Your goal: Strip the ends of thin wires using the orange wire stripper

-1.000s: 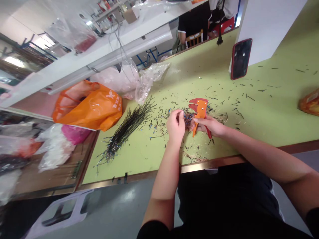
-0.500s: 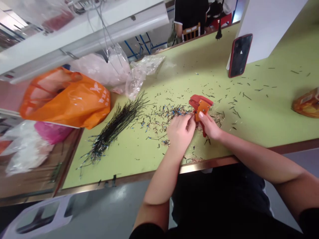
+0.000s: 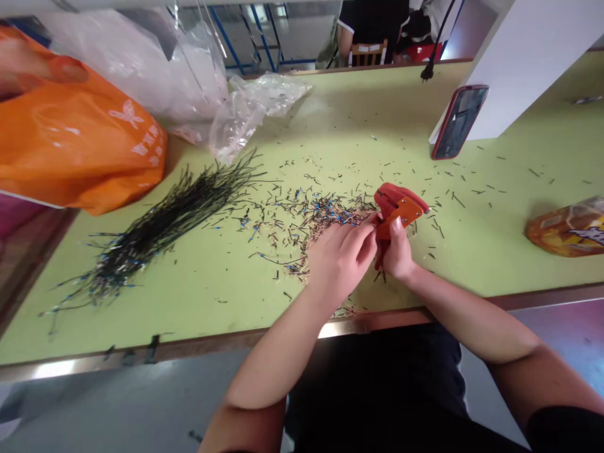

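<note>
My right hand is wrapped round a red and orange hand tool, its thumb on the orange body. Close against the tool's left side, my left hand has its fingers pinched together; whatever they hold is too small to make out. Under and around my left hand lies a scatter of short dark, blue and copper-coloured bits. To the left, a long bundle of black wires lies slanting on the green table.
An orange bag and clear plastic bags lie at the left back. A phone leans on a white panel. An amber packet lies at the right. A person sits beyond the table.
The view has shifted, so the orange bag and wire bundle appear farther left and the packet shows more. Both hands remain at the tool, which looks turned a little.
</note>
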Tool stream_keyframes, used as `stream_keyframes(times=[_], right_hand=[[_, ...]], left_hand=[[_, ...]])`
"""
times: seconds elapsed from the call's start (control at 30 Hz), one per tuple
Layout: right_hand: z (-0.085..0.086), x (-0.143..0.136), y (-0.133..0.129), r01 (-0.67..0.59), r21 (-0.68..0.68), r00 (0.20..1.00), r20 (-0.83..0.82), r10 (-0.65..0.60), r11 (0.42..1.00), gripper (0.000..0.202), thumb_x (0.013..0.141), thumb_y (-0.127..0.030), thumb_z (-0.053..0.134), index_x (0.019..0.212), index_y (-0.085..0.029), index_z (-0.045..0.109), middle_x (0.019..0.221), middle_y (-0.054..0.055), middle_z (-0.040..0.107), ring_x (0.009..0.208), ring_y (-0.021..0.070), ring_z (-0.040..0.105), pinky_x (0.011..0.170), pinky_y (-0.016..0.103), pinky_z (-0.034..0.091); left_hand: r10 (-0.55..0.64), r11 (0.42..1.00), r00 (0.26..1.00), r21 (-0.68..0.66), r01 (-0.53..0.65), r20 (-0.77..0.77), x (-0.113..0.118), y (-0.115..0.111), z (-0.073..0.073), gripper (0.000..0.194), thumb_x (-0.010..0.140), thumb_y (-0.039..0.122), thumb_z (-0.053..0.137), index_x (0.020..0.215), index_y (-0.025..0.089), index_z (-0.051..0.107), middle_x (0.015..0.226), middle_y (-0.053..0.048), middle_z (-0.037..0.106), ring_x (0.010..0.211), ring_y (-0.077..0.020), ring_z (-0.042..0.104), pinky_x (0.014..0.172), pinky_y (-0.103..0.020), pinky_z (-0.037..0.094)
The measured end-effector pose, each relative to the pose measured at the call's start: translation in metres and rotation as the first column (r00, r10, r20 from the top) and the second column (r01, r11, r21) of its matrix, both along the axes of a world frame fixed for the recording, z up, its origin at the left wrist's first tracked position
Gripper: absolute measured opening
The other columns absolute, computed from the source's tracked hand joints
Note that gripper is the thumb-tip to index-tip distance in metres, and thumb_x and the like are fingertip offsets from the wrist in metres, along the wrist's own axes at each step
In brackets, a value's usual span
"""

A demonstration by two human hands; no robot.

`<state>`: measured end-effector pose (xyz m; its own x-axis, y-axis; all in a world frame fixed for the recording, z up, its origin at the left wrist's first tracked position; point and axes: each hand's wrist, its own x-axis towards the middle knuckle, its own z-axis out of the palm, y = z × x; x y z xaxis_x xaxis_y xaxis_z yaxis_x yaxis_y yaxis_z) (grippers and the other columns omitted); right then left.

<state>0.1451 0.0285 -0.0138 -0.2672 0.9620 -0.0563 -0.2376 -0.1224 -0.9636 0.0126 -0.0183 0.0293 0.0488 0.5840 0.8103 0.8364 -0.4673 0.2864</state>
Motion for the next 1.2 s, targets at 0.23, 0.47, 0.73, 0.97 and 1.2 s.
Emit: stream_keyframes(times=[0.23,0.47,0.73,0.97,1.2], right_hand=[[0.003,0.0,-0.004,0.051,0.011,0.998,0.035,-0.051,0.999,0.067,0.085,-0.093,0.046,0.099,-0.028,0.055,0.083,0.006,0.055,0.079,0.0259,0.06,0.064,0.041,0.054],[0.01,-0.001,-0.004,0.082,0.017,0.997,-0.008,-0.082,0.996,0.064,0.084,-0.091,0.053,0.086,-0.027,0.054,0.074,0.002,0.046,0.069,0.021,0.05,0.063,0.038,0.052],[0.006,-0.002,-0.001,0.019,-0.134,1.0,0.016,-0.017,0.991,0.073,0.082,-0.1,0.041,0.082,-0.028,0.055,0.062,0.003,0.044,0.063,0.0247,0.054,0.053,0.039,0.05],[0.033,0.006,0.014,-0.403,-0.095,0.9,-0.225,0.374,0.91,0.075,0.083,-0.1,0.042,0.071,-0.027,0.052,0.057,-0.002,0.043,0.056,0.0183,0.05,0.061,0.037,0.056],[0.037,0.012,0.019,-0.618,-0.067,0.744,-0.371,0.556,0.783,0.071,0.086,-0.092,0.056,0.076,-0.022,0.063,0.058,-0.002,0.052,0.054,0.0154,0.054,0.062,0.034,0.06]], left_hand=[[-0.029,0.999,1.0,0.017,0.029,0.003,0.003,-0.002,0.006,0.007,0.102,0.017,0.066,0.103,0.024,0.067,0.07,0.002,0.07,0.062,-0.0144,0.061,0.059,-0.031,0.044],[-0.032,0.999,0.999,0.03,0.032,0.007,0.003,-0.003,0.006,0.006,0.101,0.017,0.066,0.101,0.023,0.065,0.071,0.003,0.071,0.062,-0.0141,0.06,0.058,-0.031,0.044],[-0.037,0.999,0.998,0.017,0.036,0.054,0.001,0.001,0.003,0.007,0.101,0.018,0.066,0.101,0.024,0.07,0.072,0.002,0.073,0.063,-0.014,0.064,0.06,-0.029,0.047],[-0.043,0.981,0.942,-0.167,0.104,0.333,-0.023,0.011,0.006,0.014,0.106,0.03,0.066,0.1,0.023,0.077,0.076,0.001,0.072,0.06,-0.011,0.057,0.06,-0.027,0.047],[-0.035,0.993,0.925,-0.095,0.076,0.379,-0.035,0.024,-0.004,0.018,0.106,0.033,0.067,0.098,0.022,0.078,0.081,0.0,0.071,0.066,-0.0111,0.059,0.064,-0.026,0.049]])
